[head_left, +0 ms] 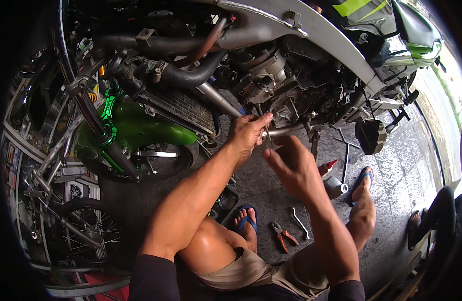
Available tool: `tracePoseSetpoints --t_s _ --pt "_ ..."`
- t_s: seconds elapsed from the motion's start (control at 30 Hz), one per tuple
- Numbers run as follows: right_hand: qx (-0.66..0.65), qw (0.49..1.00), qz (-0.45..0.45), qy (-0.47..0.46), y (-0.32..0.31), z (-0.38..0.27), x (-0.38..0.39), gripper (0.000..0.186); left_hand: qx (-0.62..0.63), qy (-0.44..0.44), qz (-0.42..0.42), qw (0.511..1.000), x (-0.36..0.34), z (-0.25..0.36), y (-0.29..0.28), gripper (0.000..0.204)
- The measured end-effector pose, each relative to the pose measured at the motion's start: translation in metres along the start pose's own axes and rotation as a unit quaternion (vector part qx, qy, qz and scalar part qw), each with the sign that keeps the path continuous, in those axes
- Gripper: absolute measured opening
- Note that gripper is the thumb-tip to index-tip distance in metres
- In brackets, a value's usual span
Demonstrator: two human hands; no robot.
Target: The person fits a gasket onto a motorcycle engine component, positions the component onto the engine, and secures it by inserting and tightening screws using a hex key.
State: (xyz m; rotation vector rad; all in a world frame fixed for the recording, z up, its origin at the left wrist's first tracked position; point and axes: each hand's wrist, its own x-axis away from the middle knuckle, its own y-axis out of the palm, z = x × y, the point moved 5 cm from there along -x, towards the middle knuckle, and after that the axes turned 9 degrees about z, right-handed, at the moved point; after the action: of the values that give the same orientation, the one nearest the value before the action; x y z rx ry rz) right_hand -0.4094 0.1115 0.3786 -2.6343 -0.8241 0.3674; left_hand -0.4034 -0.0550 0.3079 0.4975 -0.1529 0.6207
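My left hand (pixel 248 134) is closed beneath the motorcycle engine (pixel 271 67), its thumb and fingers pinching a thin metal rod (pixel 259 109) that runs up toward the engine's lower side. Just right of it, my right hand (pixel 297 163) is partly curled and slightly blurred. A gap shows between its thumb and bent fingers, with nothing visible in them. An exposed engine section with a protruding shaft (pixel 292 108) lies above both hands. Behind them, a metal tube (pixel 291 130) runs along the bike's underside.
Orange-handled pliers (pixel 283 237) and a wrench (pixel 300 223) lie on the floor between my feet. Near my right forearm are a grey bottle (pixel 335 187), a red-tipped bottle (pixel 327 167) and a T-handle tool (pixel 346 155). The radiator (pixel 183 111) and green fender (pixel 140 123) are at left.
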Motion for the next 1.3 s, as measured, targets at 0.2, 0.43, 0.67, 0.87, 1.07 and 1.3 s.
tracePoseSetpoints --t_s 0.2,0.43,0.67,0.87,1.07,1.3 --pt "-0.066 0.991 0.119 -0.017 0.014 0.026 0.012 0.033 -0.043 0.063 0.021 0.997 0.002 0.005 0.009 0.028" --pt "-0.262 0.954 0.109 0.095 0.034 0.042 0.019 0.026 0.005 0.022 0.031 0.999 0.011 0.011 0.011 0.024" --pt "-0.43 0.872 0.01 0.234 0.042 0.036 0.017 0.038 0.015 0.037 0.02 0.999 0.007 0.011 0.013 0.019" --pt "0.082 0.952 0.212 -0.206 0.026 0.01 0.025 0.042 0.006 0.074 0.019 0.997 0.003 0.013 0.014 0.011" --pt "-0.466 0.85 0.051 0.24 0.037 0.053 0.018 0.039 -0.004 0.083 0.029 0.996 0.0 0.014 0.011 0.01" --pt "0.04 0.957 0.255 -0.131 0.014 0.026 0.02 0.031 0.005 0.072 0.048 0.996 0.0 0.014 0.013 0.013"
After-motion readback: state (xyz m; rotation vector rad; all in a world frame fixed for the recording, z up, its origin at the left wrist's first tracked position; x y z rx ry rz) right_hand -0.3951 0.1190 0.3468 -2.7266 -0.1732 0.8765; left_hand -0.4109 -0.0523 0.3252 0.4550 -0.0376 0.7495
